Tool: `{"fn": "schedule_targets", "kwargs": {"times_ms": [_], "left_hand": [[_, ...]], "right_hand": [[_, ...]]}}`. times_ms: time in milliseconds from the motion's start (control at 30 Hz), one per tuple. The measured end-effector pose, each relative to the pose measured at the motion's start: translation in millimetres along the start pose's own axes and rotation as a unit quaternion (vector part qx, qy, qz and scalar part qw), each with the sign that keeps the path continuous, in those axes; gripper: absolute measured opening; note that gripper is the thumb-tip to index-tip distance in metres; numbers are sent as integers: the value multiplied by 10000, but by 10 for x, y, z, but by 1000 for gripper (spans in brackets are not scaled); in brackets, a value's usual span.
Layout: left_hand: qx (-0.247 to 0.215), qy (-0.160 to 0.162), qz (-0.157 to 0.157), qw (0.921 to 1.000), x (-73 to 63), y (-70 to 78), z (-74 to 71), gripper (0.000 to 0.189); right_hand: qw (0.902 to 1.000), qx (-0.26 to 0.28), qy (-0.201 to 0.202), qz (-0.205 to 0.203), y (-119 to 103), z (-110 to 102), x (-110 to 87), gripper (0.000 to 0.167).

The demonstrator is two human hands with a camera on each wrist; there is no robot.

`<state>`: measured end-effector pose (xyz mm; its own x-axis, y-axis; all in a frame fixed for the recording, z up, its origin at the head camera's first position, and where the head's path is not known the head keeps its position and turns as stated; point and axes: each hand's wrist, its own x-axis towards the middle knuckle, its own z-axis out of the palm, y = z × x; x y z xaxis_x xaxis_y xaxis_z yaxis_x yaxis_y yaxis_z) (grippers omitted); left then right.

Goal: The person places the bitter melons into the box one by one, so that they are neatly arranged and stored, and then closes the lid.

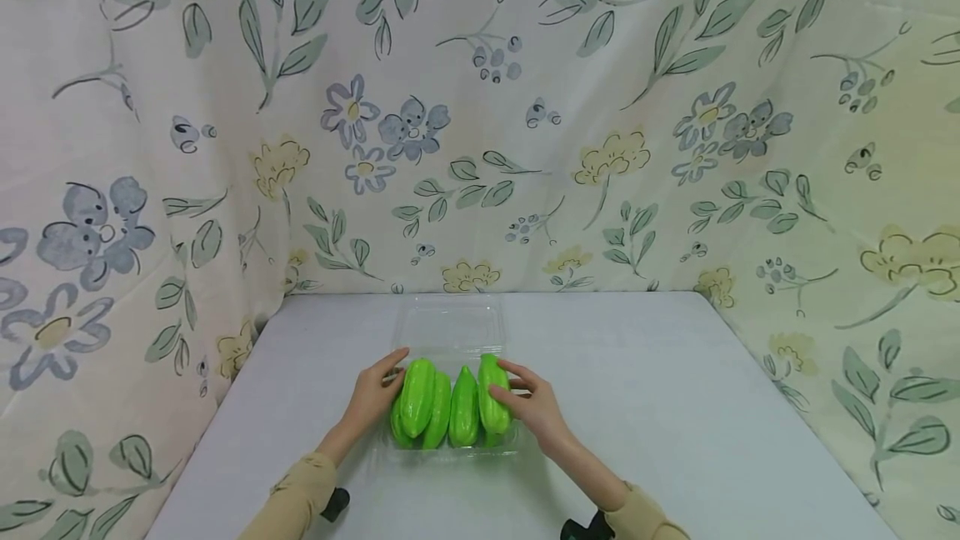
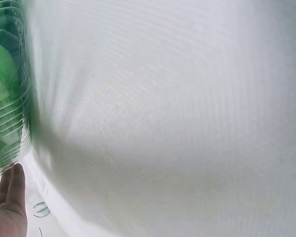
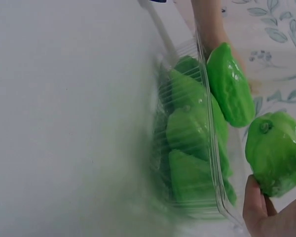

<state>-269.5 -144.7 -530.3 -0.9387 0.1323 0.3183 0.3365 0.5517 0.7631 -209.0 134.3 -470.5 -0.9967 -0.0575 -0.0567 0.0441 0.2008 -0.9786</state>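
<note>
A clear plastic box holds several bright green, ridged, gourd-like vegetables, with one vegetable lying on top at the left. At the box's right side, my right hand holds another green vegetable between thumb and fingers. The right wrist view shows it raised above the rim. My left hand is at the box's left side. In the left wrist view, its fairly straight fingers reach up to the box's edge; its thumb is not clearly seen.
The box's transparent lid lies folded back behind it. A white table lies under everything. Leaf-and-flower patterned cloth hangs behind the table and along both sides.
</note>
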Motion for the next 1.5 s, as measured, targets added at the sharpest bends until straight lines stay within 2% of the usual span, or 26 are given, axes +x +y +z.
{"fn": "schedule_targets", "kwargs": {"times_ms": [500, 1233, 1500], "left_hand": [[2, -27, -86, 10000, 2, -6, 3, 41], [-15, -10, -141, 9999, -2, 0, 14, 41], [15, 0, -150, 9999, 11, 7, 12, 41]], "right_hand": [[9998, 179, -43, -45, -11, 93, 4, 53], [9999, 95, -85, 14, 81, 178, 38, 53], [9998, -89, -43, -159, 81, 193, 28, 52]]}}
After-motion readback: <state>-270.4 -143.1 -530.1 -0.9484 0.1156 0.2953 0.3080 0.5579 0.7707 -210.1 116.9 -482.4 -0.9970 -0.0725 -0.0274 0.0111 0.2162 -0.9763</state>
